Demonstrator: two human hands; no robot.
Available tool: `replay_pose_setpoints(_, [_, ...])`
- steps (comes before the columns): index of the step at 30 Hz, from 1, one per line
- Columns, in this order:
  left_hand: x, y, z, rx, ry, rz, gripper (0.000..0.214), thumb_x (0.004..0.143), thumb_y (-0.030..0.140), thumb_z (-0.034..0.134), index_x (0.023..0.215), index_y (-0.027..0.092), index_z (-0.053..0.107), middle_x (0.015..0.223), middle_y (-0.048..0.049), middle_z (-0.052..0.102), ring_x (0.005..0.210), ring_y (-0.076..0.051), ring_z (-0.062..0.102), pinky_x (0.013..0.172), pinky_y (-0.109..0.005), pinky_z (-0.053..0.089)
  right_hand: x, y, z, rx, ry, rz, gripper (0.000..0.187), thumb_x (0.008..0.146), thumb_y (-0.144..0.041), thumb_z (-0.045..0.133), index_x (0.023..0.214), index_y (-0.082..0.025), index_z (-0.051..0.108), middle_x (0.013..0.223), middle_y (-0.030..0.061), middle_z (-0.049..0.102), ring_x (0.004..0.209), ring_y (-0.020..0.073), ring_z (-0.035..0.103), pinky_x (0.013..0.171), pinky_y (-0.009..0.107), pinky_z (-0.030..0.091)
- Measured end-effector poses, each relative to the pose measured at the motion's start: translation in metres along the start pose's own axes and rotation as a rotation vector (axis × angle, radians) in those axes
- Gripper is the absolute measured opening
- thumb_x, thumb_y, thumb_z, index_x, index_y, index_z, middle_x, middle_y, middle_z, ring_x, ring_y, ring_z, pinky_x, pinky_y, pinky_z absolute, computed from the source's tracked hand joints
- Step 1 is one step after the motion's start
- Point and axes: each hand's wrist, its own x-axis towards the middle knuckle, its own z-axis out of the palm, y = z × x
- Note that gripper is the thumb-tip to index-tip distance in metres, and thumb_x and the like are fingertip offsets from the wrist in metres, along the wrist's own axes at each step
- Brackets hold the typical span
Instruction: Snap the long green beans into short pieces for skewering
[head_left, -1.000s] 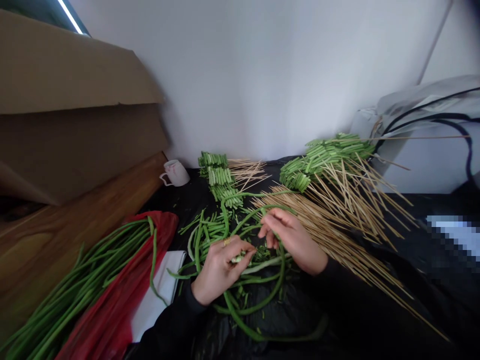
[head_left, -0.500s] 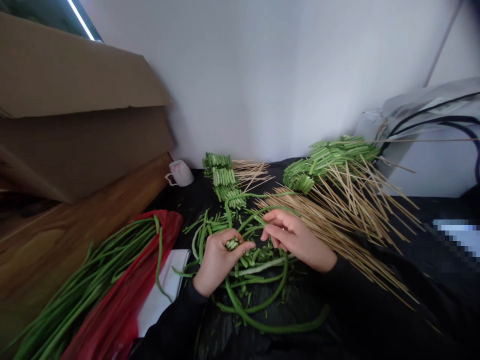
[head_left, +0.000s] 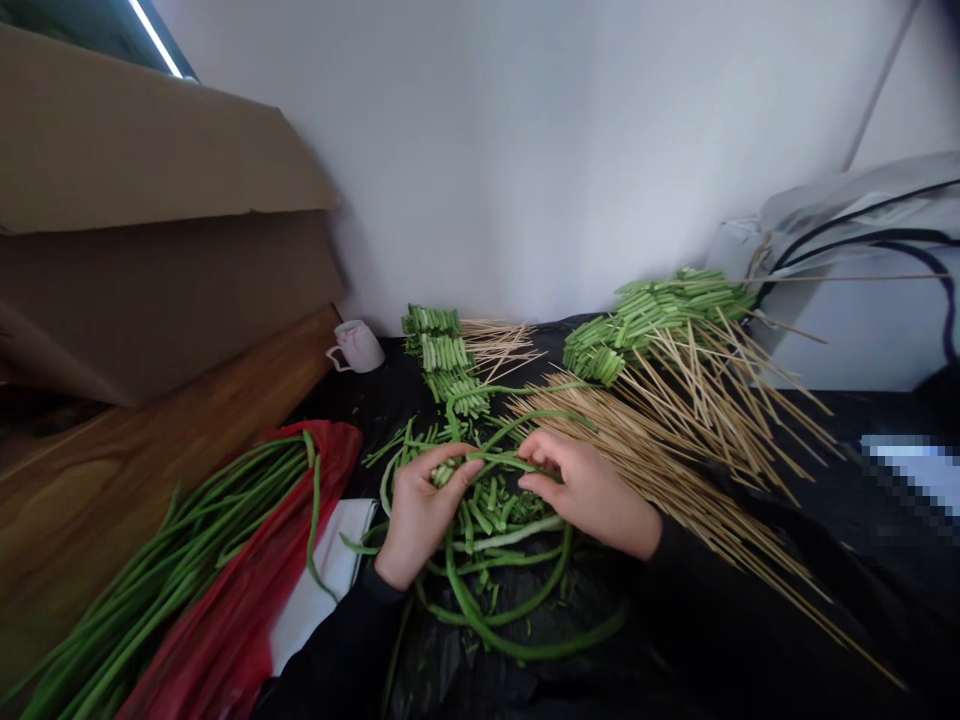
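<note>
Mid-frame, holds bean bits [head_left: 444, 472] in left hand [head_left: 420, 515], pinches green bean [head_left: 505, 460] with right hand [head_left: 598, 492], probably snapping and needing a bend.

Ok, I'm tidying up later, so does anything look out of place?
Mildly: one long bean strays from its bunch across the red bag, and a lone stick juts rightward, apart from the piled sticks. Green scraps also litter the black sheet.

pale wall [head_left: 525, 150] in bkgd; wood surface [head_left: 247, 390] l.; 1 bright strip [head_left: 155, 38] upper l.
</note>
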Motion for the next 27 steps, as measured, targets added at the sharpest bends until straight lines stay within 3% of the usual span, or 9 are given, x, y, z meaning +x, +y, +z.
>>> replay_pose_setpoints(4, [0.003, -0.002, -0.004, 0.016, 0.105, -0.08, 0.028, 0.075, 0.032, 0.074, 0.101, 0.021, 0.075, 0.083, -0.0045, 0.074, 0.072, -0.019, 0.064, 0.071, -0.027, 0.047, 0.003, 0.006, -0.006, -0.148, 0.086, -0.097, 0.004, 0.085, -0.016, 0.063, 0.086, -0.019, 0.065, 0.087, 0.002, 0.069, 0.082, 0.0162, 0.063, 0.076, 0.029, 0.044])
replay_pose_setpoints(7, [0.0, -0.001, -0.003, 0.124, 0.127, 0.045, 0.027, 0.077, 0.03, 0.073, 0.102, 0.022, 0.074, 0.083, -0.0044, 0.072, 0.074, -0.018, 0.064, 0.073, -0.027, 0.047, 0.0, 0.005, -0.005, -0.339, 0.095, -0.153, 0.01, 0.091, -0.018, 0.057, 0.09, -0.019, 0.066, 0.089, 0.0037, 0.068, 0.085, 0.0176, 0.061, 0.075, 0.029, 0.042])
replay_pose_setpoints(12, [-0.007, -0.008, 0.003, 0.306, -0.059, 0.381, 0.022, 0.085, 0.026, 0.066, 0.105, 0.019, 0.071, 0.084, -0.0052, 0.068, 0.076, -0.017, 0.063, 0.071, -0.025, 0.047, -0.009, -0.002, 0.002, -0.68, 0.08, -0.277, 0.014, 0.094, -0.018, 0.051, 0.091, -0.019, 0.065, 0.081, 0.0024, 0.062, 0.07, 0.0165, 0.056, 0.061, 0.03, 0.034])
replay_pose_setpoints(17, [-0.009, -0.016, 0.005, 0.479, -0.189, 0.448, 0.018, 0.09, 0.026, 0.058, 0.103, 0.018, 0.068, 0.083, -0.0045, 0.064, 0.073, -0.015, 0.061, 0.066, -0.024, 0.045, -0.011, -0.005, 0.006, -0.866, 0.055, -0.469, 0.008, 0.088, -0.014, 0.059, 0.094, -0.016, 0.064, 0.08, 0.0033, 0.06, 0.068, 0.0186, 0.053, 0.057, 0.033, 0.032])
replay_pose_setpoints(22, [-0.008, -0.01, 0.003, 0.472, -0.235, 0.421, 0.014, 0.091, 0.026, 0.056, 0.095, 0.017, 0.067, 0.082, -0.0043, 0.064, 0.073, -0.015, 0.06, 0.067, -0.024, 0.045, -0.011, -0.005, 0.005, -0.842, 0.066, -0.533, 0.01, 0.09, -0.015, 0.056, 0.096, -0.015, 0.064, 0.08, 0.0037, 0.06, 0.068, 0.0185, 0.053, 0.059, 0.034, 0.033])
replay_pose_setpoints(27, [-0.004, 0.001, -0.001, 0.178, -0.159, 0.28, 0.01, 0.083, 0.028, 0.068, 0.084, 0.018, 0.07, 0.076, -0.0017, 0.066, 0.072, -0.014, 0.061, 0.069, -0.023, 0.045, -0.011, -0.006, 0.005, -0.502, 0.107, -0.376, 0.018, 0.097, -0.021, 0.047, 0.098, -0.018, 0.065, 0.085, 0.0036, 0.066, 0.078, 0.0173, 0.06, 0.069, 0.03, 0.04])
